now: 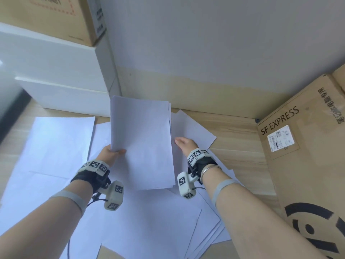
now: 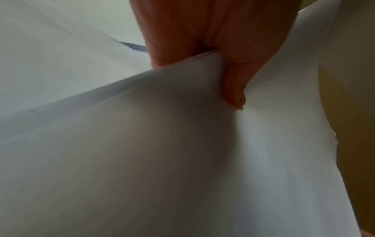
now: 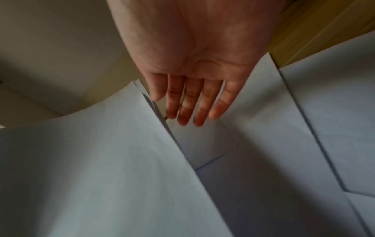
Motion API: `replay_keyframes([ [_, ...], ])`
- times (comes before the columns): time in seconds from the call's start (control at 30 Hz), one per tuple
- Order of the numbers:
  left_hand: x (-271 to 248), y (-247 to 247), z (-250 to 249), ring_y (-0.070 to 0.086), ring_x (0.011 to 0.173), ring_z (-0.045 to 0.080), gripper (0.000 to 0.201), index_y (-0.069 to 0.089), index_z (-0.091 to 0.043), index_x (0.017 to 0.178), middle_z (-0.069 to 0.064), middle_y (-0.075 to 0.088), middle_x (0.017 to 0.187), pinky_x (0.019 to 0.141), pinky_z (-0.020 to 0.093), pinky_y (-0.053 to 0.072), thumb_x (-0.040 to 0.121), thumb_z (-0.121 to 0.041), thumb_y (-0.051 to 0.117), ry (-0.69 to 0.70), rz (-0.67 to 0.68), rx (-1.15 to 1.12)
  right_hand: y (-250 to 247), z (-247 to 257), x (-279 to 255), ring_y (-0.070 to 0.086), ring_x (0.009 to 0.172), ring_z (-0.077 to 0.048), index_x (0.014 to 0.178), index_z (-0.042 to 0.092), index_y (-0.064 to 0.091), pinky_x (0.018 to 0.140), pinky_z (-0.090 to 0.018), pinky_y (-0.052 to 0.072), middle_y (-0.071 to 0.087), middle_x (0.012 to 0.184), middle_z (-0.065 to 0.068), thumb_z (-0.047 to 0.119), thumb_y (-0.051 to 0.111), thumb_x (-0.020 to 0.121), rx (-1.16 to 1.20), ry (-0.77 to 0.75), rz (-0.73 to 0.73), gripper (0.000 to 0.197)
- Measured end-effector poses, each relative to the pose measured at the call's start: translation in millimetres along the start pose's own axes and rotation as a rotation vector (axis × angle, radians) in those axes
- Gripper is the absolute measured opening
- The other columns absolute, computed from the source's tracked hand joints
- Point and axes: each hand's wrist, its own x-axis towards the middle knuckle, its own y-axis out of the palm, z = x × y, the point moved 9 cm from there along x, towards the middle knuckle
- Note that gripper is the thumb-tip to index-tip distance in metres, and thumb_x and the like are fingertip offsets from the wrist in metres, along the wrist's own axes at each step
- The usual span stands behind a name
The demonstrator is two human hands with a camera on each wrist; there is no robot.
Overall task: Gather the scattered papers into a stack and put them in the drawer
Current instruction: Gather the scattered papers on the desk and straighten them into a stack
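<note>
My left hand (image 1: 113, 152) pinches the near left corner of a small stack of white papers (image 1: 141, 143), thumb on top, and holds it lifted over the desk. The left wrist view shows the thumb (image 2: 233, 89) pressing that stack of papers (image 2: 162, 152). My right hand (image 1: 183, 144) is open beside the stack's right edge, its straight fingers (image 3: 188, 105) stretched over a loose sheet (image 3: 202, 144). Several more loose white sheets (image 1: 50, 146) lie scattered over the wooden desk (image 1: 242, 139). No drawer can be made out.
A white box (image 1: 56, 71) with a brown carton (image 1: 52, 17) on top stands at the back left. A large SF Express carton (image 1: 308, 156) stands at the right. A pale wall (image 1: 205, 43) closes the back.
</note>
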Motion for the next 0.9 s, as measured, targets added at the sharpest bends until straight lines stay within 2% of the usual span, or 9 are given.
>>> replay_keyframes([
  [0.17,5,-23,23,0.053,0.086,0.028,0.035,0.057,0.005,0.118,0.017,0.058,0.097,0.078,0.034,0.041,0.086,-0.008,0.062,-0.057,-0.043,-0.033,28,15,22,0.029,0.142,-0.021,0.141,0.022,0.042,0.115,-0.029,0.024,0.035,0.152,0.000,0.024,0.043,0.098,-0.282,-0.074,0.131,0.043],
  [0.23,6,-26,30,0.054,0.087,0.028,0.034,0.057,0.003,0.118,0.017,0.058,0.097,0.079,0.034,0.041,0.086,-0.008,0.062,-0.072,-0.046,-0.047,44,15,30,0.010,0.148,-0.024,0.146,0.023,0.033,0.119,-0.032,0.012,0.020,0.158,0.002,0.024,0.040,0.099,-0.443,-0.092,0.202,0.047],
  [0.3,5,-29,36,0.054,0.087,0.028,0.032,0.058,0.002,0.116,0.017,0.059,0.097,0.080,0.036,0.043,0.086,-0.008,0.062,-0.083,-0.054,-0.052,55,6,37,0.002,0.148,-0.026,0.147,0.027,0.029,0.121,-0.036,0.010,0.013,0.159,0.006,0.027,0.037,0.100,-0.590,-0.076,0.256,0.048],
  [0.4,5,-31,43,0.056,0.088,0.029,0.033,0.059,0.002,0.115,0.017,0.061,0.097,0.087,0.043,0.046,0.084,-0.009,0.064,-0.103,-0.060,-0.057,46,1,36,0.021,0.145,-0.023,0.141,0.027,0.040,0.117,-0.038,0.022,0.030,0.154,0.006,0.026,0.036,0.098,-0.660,-0.084,0.156,0.043],
  [0.47,5,-28,43,0.056,0.088,0.030,0.031,0.060,0.001,0.113,0.018,0.061,0.097,0.087,0.044,0.046,0.084,-0.009,0.064,-0.111,-0.048,-0.072,30,6,30,0.044,0.131,-0.025,0.131,0.026,0.051,0.108,-0.038,0.033,0.052,0.140,0.000,0.022,0.037,0.097,-0.679,-0.114,0.025,0.037],
  [0.53,3,-24,40,0.056,0.087,0.030,0.024,0.059,-0.003,0.108,0.018,0.060,0.096,0.084,0.041,0.045,0.085,-0.008,0.064,-0.114,-0.036,-0.084,18,4,26,0.053,0.121,-0.026,0.124,0.028,0.057,0.103,-0.037,0.035,0.060,0.130,0.000,0.023,0.036,0.097,-0.708,-0.101,-0.022,0.034],
  [0.63,1,-15,33,0.055,0.086,0.030,0.020,0.058,-0.005,0.105,0.018,0.060,0.090,0.080,0.038,0.044,0.086,-0.007,0.062,-0.104,-0.012,-0.108,3,-9,22,0.058,0.108,-0.028,0.115,0.023,0.060,0.096,-0.036,0.037,0.065,0.112,-0.005,0.019,0.032,0.098,-0.733,-0.013,-0.037,0.033],
  [0.73,-1,-7,30,0.056,0.087,0.030,0.022,0.059,-0.003,0.107,0.019,0.061,0.093,0.082,0.039,0.044,0.085,-0.008,0.063,-0.103,0.020,-0.095,-10,-29,17,0.054,0.085,-0.030,0.108,0.018,0.059,0.092,-0.037,0.038,0.056,0.087,-0.006,0.017,0.032,0.096,-0.732,0.098,-0.034,0.029],
  [0.9,-1,2,31,0.057,0.087,0.031,0.018,0.058,-0.006,0.101,0.020,0.060,0.096,0.085,0.044,0.046,0.084,-0.009,0.064,-0.118,0.037,-0.087,-22,-39,27,0.051,0.078,-0.025,0.098,0.010,0.063,0.074,-0.029,0.043,0.066,0.103,-0.013,0.015,0.037,0.092,-0.693,0.133,-0.034,0.027],
])
